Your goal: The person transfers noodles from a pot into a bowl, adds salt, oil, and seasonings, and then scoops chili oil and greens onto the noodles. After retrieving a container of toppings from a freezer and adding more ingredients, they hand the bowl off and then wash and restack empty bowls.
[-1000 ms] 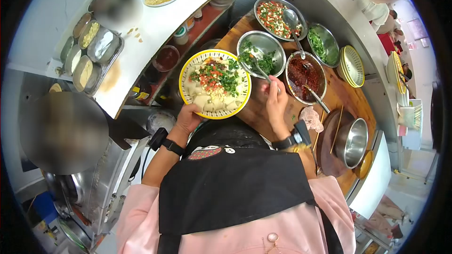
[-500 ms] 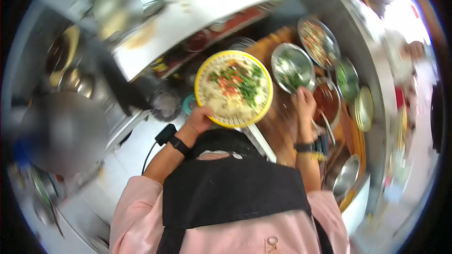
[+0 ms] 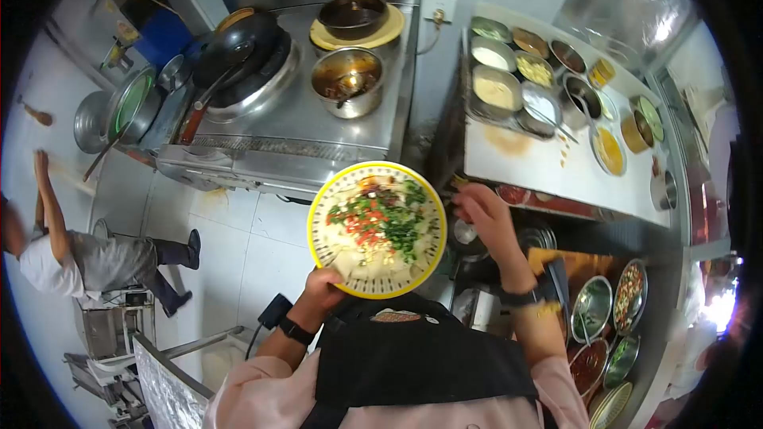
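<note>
Yellow-rimmed plate [image 3: 373,290]: in front of your black apron [image 3: 413,361], filled nearly to its patterned border.
Topping: chopped green herbs [image 3: 404,232] on the right half, red pepper bits [image 3: 364,228] toward the middle, a dark patch near the far edge, all over pale, flat pieces of food.
Left hand [image 3: 324,289]: yours grips the plate by its near left rim, alone in bearing it.
Right hand [image 3: 489,218]: yours is open, fingers partly bent, apart from the plate and just beside the white counter [image 3: 509,167].
Steel stove [image 3: 306,123]: beyond the plate and to your left, with a black wok [image 3: 230,56] and a steel pot [image 3: 355,105] holding brown sauce.
White counter: ahead and to your right, bearing a tray of small containers and a dish of yellow liquid [image 3: 609,149].
Wooden worktop [image 3: 548,258]: low on your right, crowded with bowls, among them red sauce [image 3: 586,364] and a chopped red-and-white mix [image 3: 630,294].
Co-worker [image 3: 119,262]: well apart on your left, in a grey apron.
</note>
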`<action>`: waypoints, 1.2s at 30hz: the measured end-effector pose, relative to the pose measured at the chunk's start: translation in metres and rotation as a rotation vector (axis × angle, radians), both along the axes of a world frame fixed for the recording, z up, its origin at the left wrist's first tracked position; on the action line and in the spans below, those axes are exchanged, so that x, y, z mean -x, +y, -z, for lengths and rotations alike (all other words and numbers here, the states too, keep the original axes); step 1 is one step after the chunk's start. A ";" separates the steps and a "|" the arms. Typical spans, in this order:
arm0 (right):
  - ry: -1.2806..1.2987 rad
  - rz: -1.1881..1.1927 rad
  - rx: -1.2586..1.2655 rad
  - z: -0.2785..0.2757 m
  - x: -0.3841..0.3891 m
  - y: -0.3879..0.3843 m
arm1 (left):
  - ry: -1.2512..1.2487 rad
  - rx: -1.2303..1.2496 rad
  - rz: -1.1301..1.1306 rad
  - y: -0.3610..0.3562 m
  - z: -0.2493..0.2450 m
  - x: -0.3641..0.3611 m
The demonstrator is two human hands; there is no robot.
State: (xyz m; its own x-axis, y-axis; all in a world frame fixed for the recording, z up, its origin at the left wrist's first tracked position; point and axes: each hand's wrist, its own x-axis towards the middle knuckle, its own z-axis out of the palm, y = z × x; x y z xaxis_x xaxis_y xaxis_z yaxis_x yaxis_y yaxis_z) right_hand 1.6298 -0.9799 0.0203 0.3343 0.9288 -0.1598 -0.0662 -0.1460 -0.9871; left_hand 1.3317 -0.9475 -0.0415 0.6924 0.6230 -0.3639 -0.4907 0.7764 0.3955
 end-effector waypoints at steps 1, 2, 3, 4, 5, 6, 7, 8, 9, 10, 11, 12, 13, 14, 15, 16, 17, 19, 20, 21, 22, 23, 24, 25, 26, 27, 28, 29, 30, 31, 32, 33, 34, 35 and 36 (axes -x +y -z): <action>0.075 -0.063 0.088 -0.006 0.016 0.038 | -0.013 -0.002 -0.077 0.010 0.000 0.013; 0.086 -0.111 0.088 0.003 0.029 0.076 | -0.027 -0.005 -0.150 0.022 0.001 0.024; 0.236 -0.106 0.086 0.017 0.041 0.115 | -0.044 -0.012 -0.147 0.034 0.006 0.034; 0.389 -0.075 0.172 0.017 0.058 0.154 | -0.019 -0.050 -0.220 0.051 0.010 0.049; 0.508 -0.031 0.220 0.026 0.075 0.192 | 0.010 -0.077 -0.290 0.066 0.015 0.066; 0.626 0.015 0.277 0.039 0.087 0.229 | 0.053 -0.065 -0.259 0.083 0.019 0.087; 0.611 0.028 0.306 0.047 0.095 0.260 | 0.043 -0.064 -0.264 0.099 0.025 0.104; 0.753 0.094 0.311 0.056 0.101 0.287 | 0.050 -0.033 -0.281 0.114 0.029 0.120; 0.897 0.171 0.308 0.067 0.103 0.311 | 0.061 -0.004 -0.290 0.131 0.032 0.133; 0.839 0.170 0.254 0.080 0.080 0.318 | -0.008 -0.040 -0.280 0.138 0.061 0.130; 0.895 0.005 0.350 0.094 0.053 0.319 | -0.003 -0.038 -0.277 0.145 0.064 0.134; 0.955 -0.157 0.456 0.102 0.039 0.318 | 0.010 -0.025 -0.274 0.156 0.065 0.141; 0.546 -0.045 0.518 0.081 0.043 0.313 | 0.006 -0.001 -0.263 0.164 0.066 0.144; 0.129 0.056 0.570 0.052 0.052 0.309 | -0.001 0.018 -0.248 0.176 0.068 0.146; -0.257 -0.033 0.473 0.042 0.049 0.304 | -0.008 0.031 -0.241 0.188 0.068 0.146; -1.102 -0.161 0.138 0.050 0.040 0.304 | -0.022 0.028 -0.236 0.199 0.066 0.144; -1.107 -0.176 0.162 0.059 0.035 0.308 | -0.026 0.056 -0.238 0.212 0.068 0.144; -1.773 -0.378 0.460 0.021 0.060 0.307 | -0.043 0.081 -0.209 0.224 0.071 0.142; -1.871 -0.462 0.506 0.017 0.067 0.307 | -0.068 0.084 -0.207 0.226 0.072 0.139; -1.875 -0.461 0.507 0.021 0.073 0.310 | -0.072 0.085 -0.207 0.230 0.076 0.138; -1.902 -0.492 0.466 0.031 0.078 0.310 | -0.063 0.076 -0.210 0.231 0.080 0.138; -1.926 -0.525 0.425 0.037 0.084 0.309 | -0.053 0.069 -0.212 0.231 0.081 0.139; -1.833 -0.488 0.371 0.037 0.089 0.308 | -0.051 0.071 -0.210 0.232 0.079 0.139; -1.828 -0.487 0.377 0.035 0.091 0.308 | -0.047 0.085 -0.203 0.235 0.075 0.139; -1.685 -0.453 0.404 0.030 0.093 0.308 | -0.043 0.097 -0.194 0.237 0.072 0.139; -1.542 -0.419 0.427 0.027 0.094 0.307 | -0.039 0.098 -0.188 0.239 0.071 0.137; -1.534 -0.416 0.434 0.024 0.095 0.306 | -0.031 0.099 -0.188 0.241 0.070 0.137; -1.485 -0.354 0.515 0.021 0.095 0.308 | -0.023 0.098 -0.191 0.242 0.069 0.137; -1.434 -0.293 0.593 0.020 0.094 0.310 | -0.017 0.098 -0.186 0.244 0.069 0.139; -1.428 -0.290 0.592 0.020 0.092 0.313 | -0.019 0.107 -0.190 0.245 0.071 0.140; -1.393 -0.298 0.621 0.020 0.088 0.315 | -0.022 0.117 -0.194 0.246 0.072 0.140; -1.359 -0.305 0.650 0.021 0.083 0.315 | -0.018 0.116 -0.191 0.246 0.072 0.141; -1.292 -0.314 0.585 0.030 0.074 0.313 | -0.021 0.112 -0.194 0.246 0.071 0.141; -1.291 -0.311 0.585 0.034 0.071 0.313 | -0.026 0.109 -0.197 0.247 0.071 0.140; -1.124 -0.289 0.519 0.036 0.069 0.313 | -0.024 0.106 -0.193 0.247 0.071 0.139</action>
State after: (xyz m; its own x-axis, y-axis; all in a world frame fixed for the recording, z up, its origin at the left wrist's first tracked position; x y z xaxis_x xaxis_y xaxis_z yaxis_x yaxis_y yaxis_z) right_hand 1.5608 -0.6666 -0.0161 0.3179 0.9038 -0.2864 0.8658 -0.3998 -0.3009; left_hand 1.1925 -0.7004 -0.1125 0.5734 0.7040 -0.4191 -0.6424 0.7038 0.3033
